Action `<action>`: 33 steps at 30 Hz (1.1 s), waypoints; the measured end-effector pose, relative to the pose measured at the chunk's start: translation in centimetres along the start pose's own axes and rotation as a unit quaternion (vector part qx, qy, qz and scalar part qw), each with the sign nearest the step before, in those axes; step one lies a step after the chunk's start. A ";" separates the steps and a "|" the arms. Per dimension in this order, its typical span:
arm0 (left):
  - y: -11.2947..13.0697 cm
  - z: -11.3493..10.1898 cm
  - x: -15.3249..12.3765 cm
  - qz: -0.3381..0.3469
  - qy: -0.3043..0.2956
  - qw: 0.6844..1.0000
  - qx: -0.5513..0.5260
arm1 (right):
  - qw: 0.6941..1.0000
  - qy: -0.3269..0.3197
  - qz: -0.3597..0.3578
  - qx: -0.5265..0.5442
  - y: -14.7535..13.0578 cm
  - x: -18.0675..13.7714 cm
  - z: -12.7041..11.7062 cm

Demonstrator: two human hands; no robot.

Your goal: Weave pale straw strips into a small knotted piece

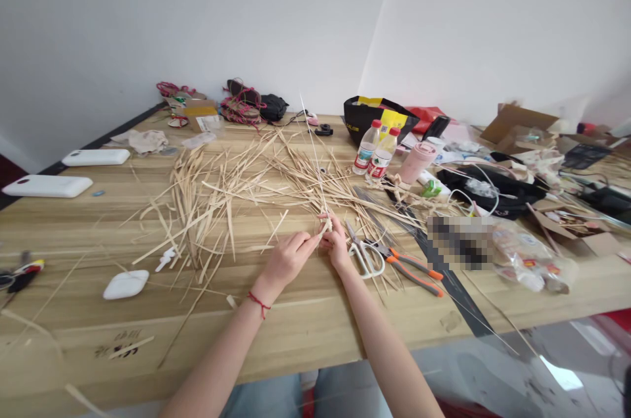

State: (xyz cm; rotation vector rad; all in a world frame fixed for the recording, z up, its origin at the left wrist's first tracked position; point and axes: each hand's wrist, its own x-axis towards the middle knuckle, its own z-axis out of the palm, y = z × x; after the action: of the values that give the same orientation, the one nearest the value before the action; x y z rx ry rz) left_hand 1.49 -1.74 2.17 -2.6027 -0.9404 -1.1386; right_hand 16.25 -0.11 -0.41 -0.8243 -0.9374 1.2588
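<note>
Both my hands meet over the wooden table (305, 326), pinching a small folded piece of pale straw (325, 227). My left hand (286, 259), with a red string at the wrist, closes its fingers on the piece from the left. My right hand (336, 244) grips it from the right. A long thin straw stem (313, 148) rises from the piece toward the wall. A wide heap of loose straw strips (231, 188) lies just beyond my hands.
White-handled scissors (365, 257) and orange-handled pliers (411, 267) lie right of my hands. Two water bottles (374, 152), a pink cup (415, 163), a black bag (377, 117), cardboard boxes (517, 122) and cables crowd the right. White cases (125, 284) sit at left.
</note>
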 end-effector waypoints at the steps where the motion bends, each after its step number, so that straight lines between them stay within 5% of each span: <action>1: 0.1 0.0 0.0 0.001 -0.003 1.000 -0.003 | 1.000 -0.002 0.001 -0.002 0.0 0.0 0.0; 33: -0.6 -0.7 0.4 0.004 -0.003 0.999 0.040 | 1.000 -0.001 0.014 0.018 0.2 0.4 -0.3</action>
State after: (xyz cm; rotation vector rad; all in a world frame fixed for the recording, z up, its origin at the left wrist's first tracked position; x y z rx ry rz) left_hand 0.92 -1.38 2.85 -2.5464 -0.9554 -1.0681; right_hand 16.48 0.31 -0.72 -0.8111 -0.9056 1.2983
